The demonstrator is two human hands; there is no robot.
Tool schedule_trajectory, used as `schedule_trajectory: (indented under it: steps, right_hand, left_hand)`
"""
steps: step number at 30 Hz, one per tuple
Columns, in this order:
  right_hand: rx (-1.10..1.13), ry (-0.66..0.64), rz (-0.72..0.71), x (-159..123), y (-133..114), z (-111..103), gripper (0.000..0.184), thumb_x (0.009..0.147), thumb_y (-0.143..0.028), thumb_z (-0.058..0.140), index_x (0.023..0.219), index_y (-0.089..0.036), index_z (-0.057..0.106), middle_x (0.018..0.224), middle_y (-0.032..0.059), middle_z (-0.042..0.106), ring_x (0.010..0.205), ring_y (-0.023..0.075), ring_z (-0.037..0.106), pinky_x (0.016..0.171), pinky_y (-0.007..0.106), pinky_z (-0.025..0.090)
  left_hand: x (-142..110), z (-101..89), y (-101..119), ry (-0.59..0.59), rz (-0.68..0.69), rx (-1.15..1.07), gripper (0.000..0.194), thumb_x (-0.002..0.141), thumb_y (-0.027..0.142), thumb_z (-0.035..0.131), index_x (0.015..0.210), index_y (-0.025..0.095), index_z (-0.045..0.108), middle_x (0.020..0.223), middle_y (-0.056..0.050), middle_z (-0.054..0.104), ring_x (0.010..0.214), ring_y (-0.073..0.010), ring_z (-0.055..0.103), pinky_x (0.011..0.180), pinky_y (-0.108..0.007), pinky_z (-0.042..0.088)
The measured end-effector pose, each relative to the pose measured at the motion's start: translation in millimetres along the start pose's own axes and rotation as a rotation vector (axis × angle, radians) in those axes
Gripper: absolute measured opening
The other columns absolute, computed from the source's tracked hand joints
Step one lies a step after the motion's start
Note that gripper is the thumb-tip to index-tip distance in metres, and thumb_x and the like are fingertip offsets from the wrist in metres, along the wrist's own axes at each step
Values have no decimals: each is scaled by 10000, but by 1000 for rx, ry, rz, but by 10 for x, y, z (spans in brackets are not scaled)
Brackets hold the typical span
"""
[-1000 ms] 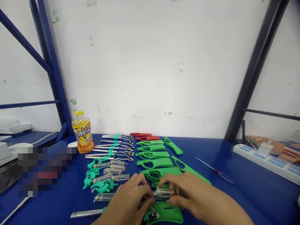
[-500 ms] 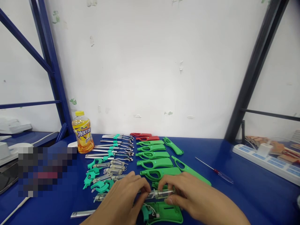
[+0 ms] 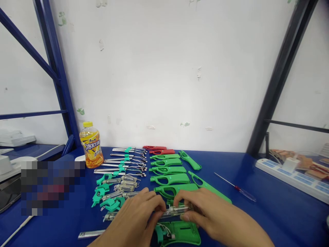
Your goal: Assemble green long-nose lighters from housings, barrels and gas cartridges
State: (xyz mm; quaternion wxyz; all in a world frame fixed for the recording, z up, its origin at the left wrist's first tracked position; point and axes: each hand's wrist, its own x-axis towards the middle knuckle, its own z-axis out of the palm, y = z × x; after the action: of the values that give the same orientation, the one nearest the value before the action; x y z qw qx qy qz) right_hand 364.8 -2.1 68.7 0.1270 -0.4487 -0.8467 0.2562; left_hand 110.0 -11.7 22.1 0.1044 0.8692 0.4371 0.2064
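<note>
Between my two hands is a clear plastic lighter fuel tank (image 3: 177, 210), lying roughly level. My left hand (image 3: 140, 214) pinches its left end with thumb and fingertips. Fingers of my right hand (image 3: 205, 214) are closed around the tank's right end. Just below sits an opened green lighter shell half (image 3: 186, 231), with wires and a teal piece (image 3: 159, 234) in its left part. A metal lighter tube (image 3: 91, 234) sticks out left of my left wrist. Left of my hands lie several teal triggers (image 3: 113, 204) and more clear tanks (image 3: 127, 183).
Green lighter shells (image 3: 171, 178) and red ones (image 3: 161, 151) lie in a column behind my hands. Metal tubes with wires (image 3: 110, 171) lie left of them. A screwdriver (image 3: 236, 187) and a power strip (image 3: 295, 178) are on the right. A drink bottle (image 3: 92, 145) stands at the back left.
The clear tank has turned slightly in my fingers. Both hands stay in nearly the same place, and the things on the table have not moved.
</note>
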Motion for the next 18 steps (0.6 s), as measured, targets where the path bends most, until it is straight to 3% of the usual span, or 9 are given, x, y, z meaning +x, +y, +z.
schedule_trajectory:
  steps: [6,18]
  right_hand:
    - [-3,5,6,-2,4,-4,244,1023,-231,638,1211,-368,710,1079,-36,749,1076,235,645,887,304,434]
    - [-8,2,10,8,0,3,216,1016,-242,661,1188,-359,720,1046,-25,744,1062,244,646,860,308,440]
  left_hand:
    - [9,0,24,18,-10,25,234,1082,194,413,1047,282,627,1010,4,713,922,-216,707,913,-376,535]
    - [1,9,27,23,-10,28,250,1071,176,422,1052,271,653,1017,-7,731,956,-224,702,925,-374,528]
